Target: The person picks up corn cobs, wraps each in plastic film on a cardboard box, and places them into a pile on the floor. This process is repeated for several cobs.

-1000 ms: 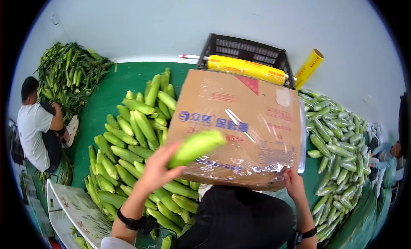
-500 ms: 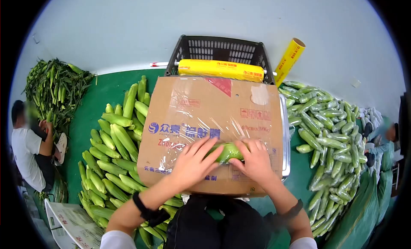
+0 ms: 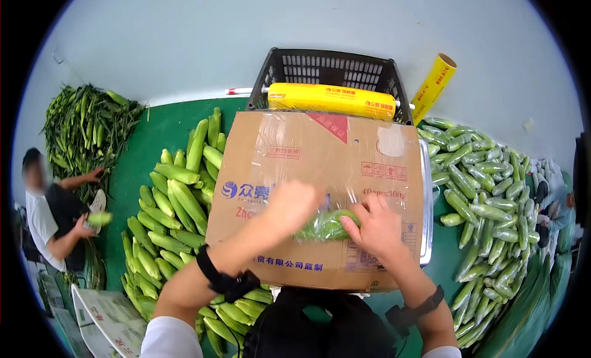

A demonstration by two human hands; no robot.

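A green corn cob [image 3: 329,225] lies across the cardboard box [image 3: 320,259], with clear film around it and stretched over the box top. My right hand [image 3: 378,226] holds the cob's right end, fingers curled over it. Above the cob's left end is my left hand [image 3: 292,201], blurred by motion, its fingers not clear. Beyond the box, a yellow film roll [image 3: 332,99] sits on a rod across a black crate [image 3: 332,66].
Unwrapped corn [image 3: 178,204] is piled at left, wrapped corn [image 3: 492,210] at right. A yellow tube [image 3: 434,87] leans on the wall. A person [image 3: 52,210] sits far left near husks [image 3: 89,124]; another [image 3: 557,210] is far right. A white crate [image 3: 104,324] stands lower left.
My left hand has lifted off the cob and moved up. My right hand stays at the cob's right end. The person at left now holds a cob out lower, arms apart. The view has shifted slightly.
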